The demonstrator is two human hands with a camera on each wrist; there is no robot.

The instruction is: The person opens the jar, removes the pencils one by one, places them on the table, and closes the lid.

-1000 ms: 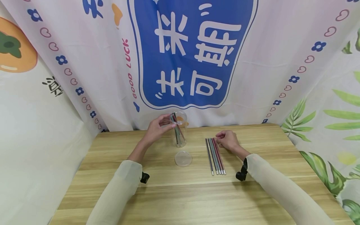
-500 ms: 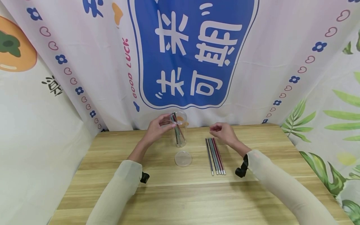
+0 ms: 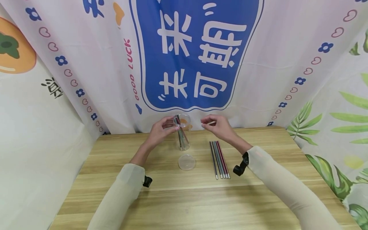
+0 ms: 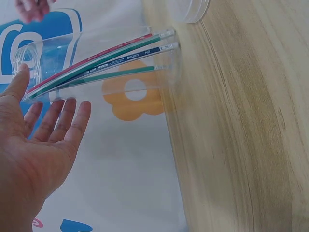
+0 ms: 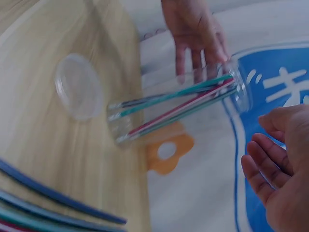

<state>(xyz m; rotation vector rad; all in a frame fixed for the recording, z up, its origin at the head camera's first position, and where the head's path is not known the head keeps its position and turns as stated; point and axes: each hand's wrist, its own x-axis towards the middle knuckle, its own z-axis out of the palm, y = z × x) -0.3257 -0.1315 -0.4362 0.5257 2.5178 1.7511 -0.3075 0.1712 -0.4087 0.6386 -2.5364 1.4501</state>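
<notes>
My left hand (image 3: 160, 131) grips a clear plastic jar (image 4: 108, 58) near its uncovered rim, thumb on one side and fingers on the other. Inside the jar lean several pencils (image 5: 186, 99), red, green and dark, white eraser ends down at the base. My right hand (image 3: 219, 127) hangs in the air right of the jar, apart from it. Its fingers (image 5: 265, 162) are loosely bent, and I see nothing between them. On the table, below the right hand, lies a row of several pencils (image 3: 219, 159) with their eraser ends toward me.
A round clear lid (image 3: 187, 162) lies flat on the wooden table (image 3: 161, 204) in front of the jar. Behind the table's far edge hangs a printed cloth (image 3: 115, 80). Black wrist cameras sit at both sleeves.
My right hand has moved up and left, from beside the pencil row toward the jar. The left hand and the jar have stayed put, and the pencil row looks unchanged.
</notes>
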